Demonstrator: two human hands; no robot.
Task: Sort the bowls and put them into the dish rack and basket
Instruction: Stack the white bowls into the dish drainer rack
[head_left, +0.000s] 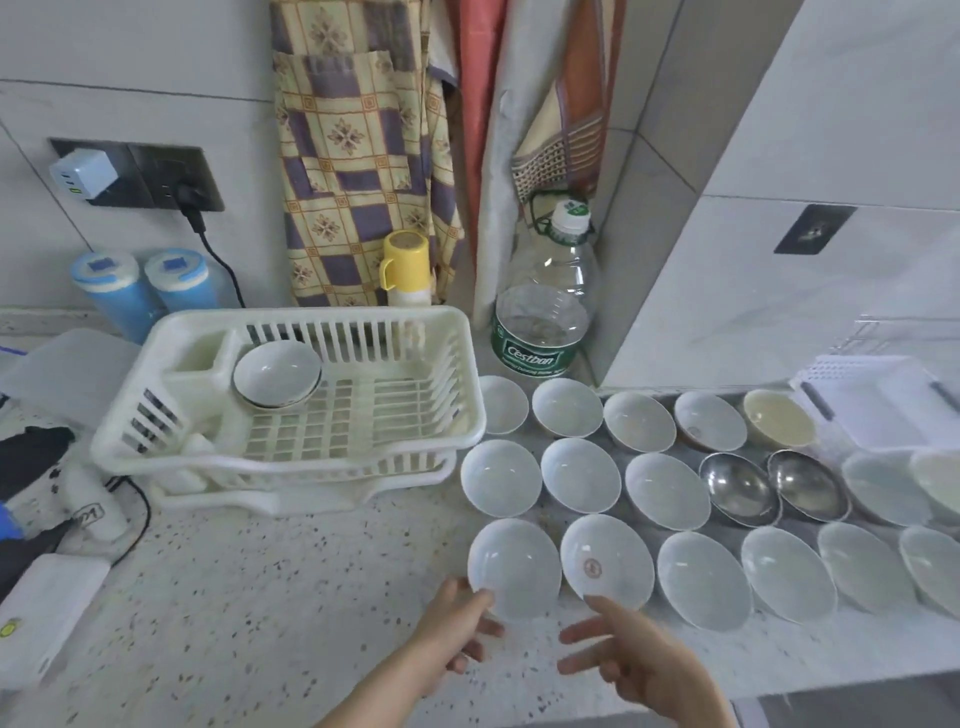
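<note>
Several white bowls stand in three rows on the speckled counter (291, 587). Among them are two steel bowls (737, 488) and a cream bowl (777, 418). My left hand (457, 631) pinches the near rim of the front-left white bowl (514, 566), thumb on the edge and fingers beneath. My right hand (631, 657) hovers open, its forefinger close to the rim of the bowl with a red mark (605, 558). The white dish rack (467, 374) at the left holds one white bowl (277, 375). A white basket (883, 410) sits at the far right.
A large water bottle (543, 306) and a yellow cup (406, 260) stand behind the rack against hanging cloths. Two blue canisters (140, 291), a charger cable (218, 260) and a power bank (41, 618) occupy the left. The counter's front edge runs just below my hands.
</note>
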